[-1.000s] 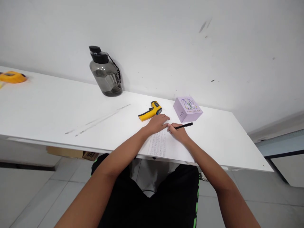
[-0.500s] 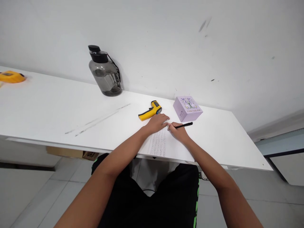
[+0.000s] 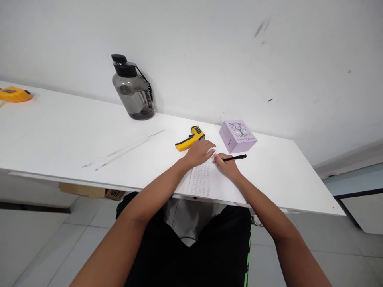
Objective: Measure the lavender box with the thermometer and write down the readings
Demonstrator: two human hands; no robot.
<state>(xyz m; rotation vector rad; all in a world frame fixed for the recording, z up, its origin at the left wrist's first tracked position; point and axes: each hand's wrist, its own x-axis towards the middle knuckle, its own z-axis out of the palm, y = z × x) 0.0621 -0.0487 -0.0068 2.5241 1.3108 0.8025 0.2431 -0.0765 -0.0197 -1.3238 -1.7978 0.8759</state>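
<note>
A black pen (image 3: pixel 236 158) is gripped in my right hand (image 3: pixel 228 166), its tip down on a white sheet of paper (image 3: pixel 220 185). Columns of small handwritten marks cover the left part of the sheet. My left hand (image 3: pixel 200 154) lies flat on the upper part of the paper, fingers stretched toward the right hand and holding nothing. Just behind the left hand rests a yellow and black infrared thermometer (image 3: pixel 186 142), its front end partly hidden by the fingers. A lilac box (image 3: pixel 238 136) with a printed tree design sits beyond my right hand.
A large grey see-through water bottle (image 3: pixel 134 95) with a black lid stands against the wall at the back. At the far left lies a yellow tape measure (image 3: pixel 14 95). The white table (image 3: pixel 60 135) has its front edge close to my lap; a cardboard box (image 3: pixel 83 190) is below.
My right hand and the pen have shifted slightly to the right, and a small gap now shows between the two hands. The view has tilted a little.
</note>
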